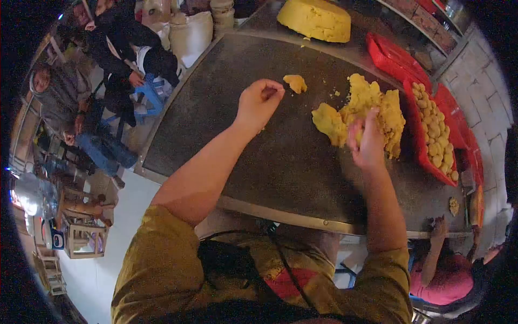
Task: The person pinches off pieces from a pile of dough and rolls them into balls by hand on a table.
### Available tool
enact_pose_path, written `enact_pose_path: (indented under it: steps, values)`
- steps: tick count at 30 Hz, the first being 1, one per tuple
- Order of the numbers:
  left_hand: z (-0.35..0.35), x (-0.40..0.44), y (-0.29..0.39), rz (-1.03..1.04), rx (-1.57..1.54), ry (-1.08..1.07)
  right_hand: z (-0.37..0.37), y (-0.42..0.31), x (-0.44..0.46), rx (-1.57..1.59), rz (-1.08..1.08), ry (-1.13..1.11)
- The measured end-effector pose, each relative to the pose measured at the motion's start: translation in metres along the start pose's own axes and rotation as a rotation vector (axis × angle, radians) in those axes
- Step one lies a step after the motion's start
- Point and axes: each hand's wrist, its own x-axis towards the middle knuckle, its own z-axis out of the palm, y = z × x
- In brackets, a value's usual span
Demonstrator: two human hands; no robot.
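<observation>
A broken mass of yellow dough (375, 100) lies on the dark tabletop, crumbly and uneven. My right hand (369, 143) is over its near side, thumb and fingers apart, with dough showing between them; whether the fingertips press into it is hard to see. Further left, my left hand (260, 105) is closed, fingers curled toward the thumb, and what they hold, if anything, is hidden. Just beyond those fingertips is a small dough piece (295, 83) on the table. To the right, a red tray (411, 110) holds many small yellow dough balls (433, 129).
A big rounded yellow dough block (314, 20) sits at the far edge. Another red tray (396, 59) lies behind the filled one. At the right, a person in a pink top (445, 281) reaches toward the table edge. Other people (59, 102) sit at the left, by a blue stool (152, 97).
</observation>
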Motion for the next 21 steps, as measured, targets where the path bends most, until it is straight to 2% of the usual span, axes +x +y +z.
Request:
enact_pose_path:
  steps: [2,4,6,8,9,11,12,14,15,17,18,20,21]
  values:
    - [0.001,0.004,-0.004,0.059,-0.041,-0.022,-0.011,0.003,0.001,0.124,0.041,-0.306]
    - [-0.001,0.001,-0.001,0.091,-0.078,-0.049,-0.01,-0.001,-0.001,0.025,0.097,-0.279]
    - [-0.002,0.0,0.002,0.097,0.07,-0.027,-0.001,-0.005,-0.01,-0.08,0.166,-0.25]
    - [0.0,0.002,-0.006,0.06,0.018,-0.037,0.026,-0.009,-0.018,-0.357,0.043,-0.023]
    - [0.0,0.004,-0.004,0.028,-0.028,-0.043,0.024,-0.01,-0.016,-0.359,0.037,-0.024]
    - [0.001,0.003,-0.001,0.039,0.004,-0.032,0.016,-0.011,-0.013,-0.997,-0.491,-0.265]
    - [0.001,0.001,0.001,0.045,0.038,-0.023,0.014,-0.012,-0.015,-0.997,-0.492,-0.265]
    - [0.0,0.002,0.0,0.057,0.055,-0.031,0.01,-0.015,-0.02,-1.095,-0.292,-0.265]
    - [0.0,0.002,0.0,0.067,0.071,-0.04,0.008,-0.015,-0.021,-1.097,-0.289,-0.269]
    - [0.0,0.001,0.0,0.074,0.046,-0.042,0.005,-0.015,-0.021,-1.469,-0.113,-0.349]
    - [0.0,0.001,0.0,0.088,0.024,-0.047,0.01,-0.014,-0.022,-1.471,-0.112,-0.35]
    - [0.002,0.003,-0.005,0.098,0.013,-0.041,0.025,-0.006,-0.027,-1.604,-0.371,-0.399]
    - [0.003,0.004,-0.008,0.106,0.005,-0.037,0.035,0.0,-0.032,-1.605,-0.373,-0.4]
